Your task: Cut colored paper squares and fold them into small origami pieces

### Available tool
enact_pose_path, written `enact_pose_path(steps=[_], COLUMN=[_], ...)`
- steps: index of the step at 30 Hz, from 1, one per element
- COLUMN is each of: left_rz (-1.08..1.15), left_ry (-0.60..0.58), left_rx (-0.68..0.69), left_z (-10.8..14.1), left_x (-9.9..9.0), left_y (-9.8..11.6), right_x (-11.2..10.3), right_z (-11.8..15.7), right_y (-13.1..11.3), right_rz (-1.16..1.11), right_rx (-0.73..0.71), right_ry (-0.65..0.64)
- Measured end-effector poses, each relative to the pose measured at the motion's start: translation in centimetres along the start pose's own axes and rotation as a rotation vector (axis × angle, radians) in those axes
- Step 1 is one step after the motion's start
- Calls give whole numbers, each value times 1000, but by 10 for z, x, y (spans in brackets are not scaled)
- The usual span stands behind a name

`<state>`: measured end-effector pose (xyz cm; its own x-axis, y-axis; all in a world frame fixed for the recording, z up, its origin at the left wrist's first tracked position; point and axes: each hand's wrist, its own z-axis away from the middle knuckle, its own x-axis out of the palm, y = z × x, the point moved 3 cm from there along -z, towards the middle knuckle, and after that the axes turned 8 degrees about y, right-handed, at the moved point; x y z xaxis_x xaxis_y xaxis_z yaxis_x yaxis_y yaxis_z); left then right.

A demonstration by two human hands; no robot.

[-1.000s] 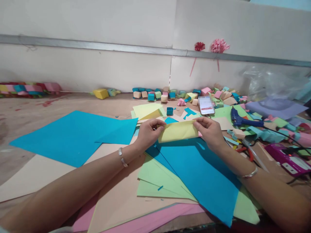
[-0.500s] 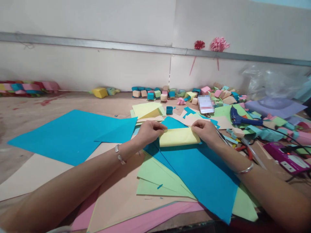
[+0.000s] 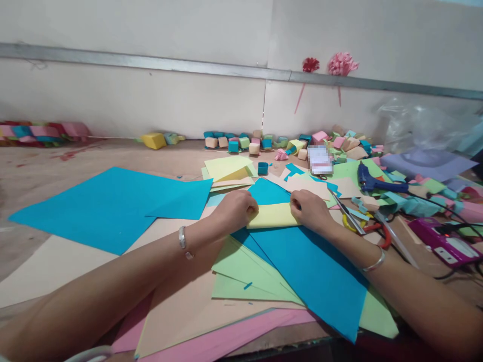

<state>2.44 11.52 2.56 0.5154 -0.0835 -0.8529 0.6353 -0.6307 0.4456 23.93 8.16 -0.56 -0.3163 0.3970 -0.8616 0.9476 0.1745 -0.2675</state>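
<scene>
Two flowers (image 3: 311, 65), one phone (image 3: 320, 160), one glue gun (image 3: 380, 185)

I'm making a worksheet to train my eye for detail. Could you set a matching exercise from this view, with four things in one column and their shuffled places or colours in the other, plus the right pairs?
Things
1. Folded yellow paper
2. Glue gun
3. Power strip
4. Red flower

Places and colours
A. Magenta
B. At the metal rail on the wall
C. Between the left hand and the right hand
D. Dark blue

Right pairs: 1-C, 2-D, 3-A, 4-B
</scene>
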Motion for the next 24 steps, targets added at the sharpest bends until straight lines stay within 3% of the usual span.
enact_pose_path(steps=[9, 12, 18, 21, 24], left_rz=[-119, -139, -105, -158, -320], left_ry=[-117, -106, -200, -207, -185], left_rx=[66, 151, 387, 384, 298], left_z=[-2, -1, 3, 1, -4], left_x=[-11, -9, -4, -5, -2], left_y=[-11, -7, -2, 4, 13], right_x=[-1, -2, 0, 1, 2], right_z=[1, 1, 2, 3, 4], right_y=[-8, -9, -9, -9, -10], right_rz=[-120, -132, -128, -123, -126], right_rx=[-101, -105, -68, -28, -3], right_ry=[-21, -14, -6, 2, -3])
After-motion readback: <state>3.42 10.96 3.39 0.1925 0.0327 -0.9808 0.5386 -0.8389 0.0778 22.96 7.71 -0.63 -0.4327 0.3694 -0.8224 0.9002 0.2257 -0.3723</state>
